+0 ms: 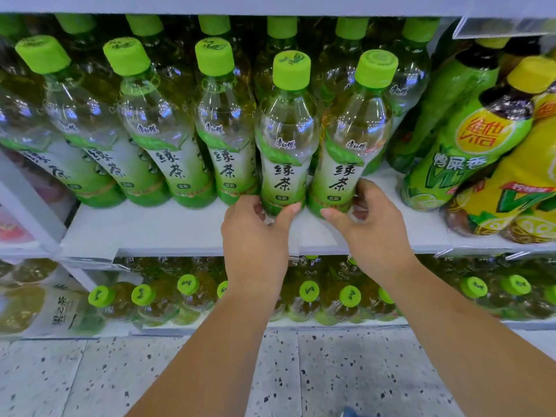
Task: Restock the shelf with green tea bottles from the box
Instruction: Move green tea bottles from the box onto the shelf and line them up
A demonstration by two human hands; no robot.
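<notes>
White shelf (168, 227): left hand (252, 233), right hand (373, 230) round adjacent green tea bottles (285, 164)

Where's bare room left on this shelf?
Bare shelf strip before the green tea row, left of the left hand; narrow gap between the bottle the right hand holds and the yellow-capped bottles. Behind is packed.

On the white shelf board (180, 230) stand six green tea bottles (288, 139) in front; behind them show six back-row caps (281, 27). At the board's right end lean three larger lemon tea bottles (469, 152). Below the board show at least nine lower caps (309, 291). Two hands are at its front: left hand (255, 233), right hand (373, 227).
</notes>
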